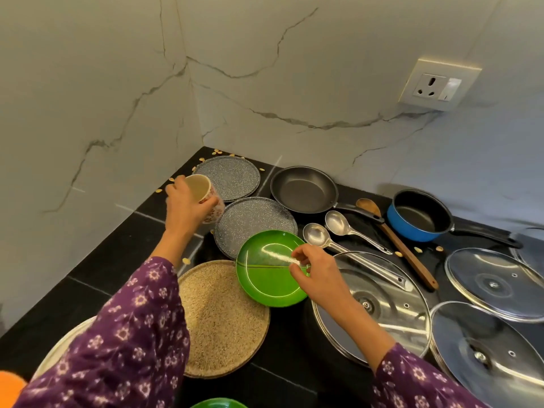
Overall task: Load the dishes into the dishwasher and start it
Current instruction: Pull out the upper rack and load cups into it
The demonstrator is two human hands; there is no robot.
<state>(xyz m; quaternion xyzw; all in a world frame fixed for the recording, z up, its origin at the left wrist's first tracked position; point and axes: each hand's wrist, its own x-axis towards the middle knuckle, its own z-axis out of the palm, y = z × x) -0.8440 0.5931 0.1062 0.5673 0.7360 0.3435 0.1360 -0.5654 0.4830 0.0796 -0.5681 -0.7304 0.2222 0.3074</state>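
Left hand (186, 210) is raised over the black stone surface (112, 260), fingers curled round a cream floral-patterned cup (199, 187). The cup is tilted, its mouth turned up toward the camera. It hangs just beside the left edge of the far grey speckled round plate (231, 175). Right hand (318, 278) is lower and nearer, at the right rim of the round glossy green plate (265, 285); thumb and fingertips (297, 256) are drawn together at that rim in a pinch. The green plate overlaps the near grey speckled round plate (253, 220) on its far side and the beige speckled round plate (223, 319) on its near left. I cannot tell whether it rests on them or is lifted clear. The two hands are well apart, with the near grey plate between them. To the right of the right hand lie two steel ladles (316, 235) side by side, bowls toward the wall, and a wooden spoon (397, 244) beyond them. Behind these stand a black frying pan (304, 189) and a blue saucepan with a black inside (419, 217), handles pointing right. Three glass lids with steel rims (391, 313) lie flat at the near right, and the right wrist crosses over the nearest. Pale seeds (399, 254) are scattered on the surface. Both sleeves are purple with a flower print.
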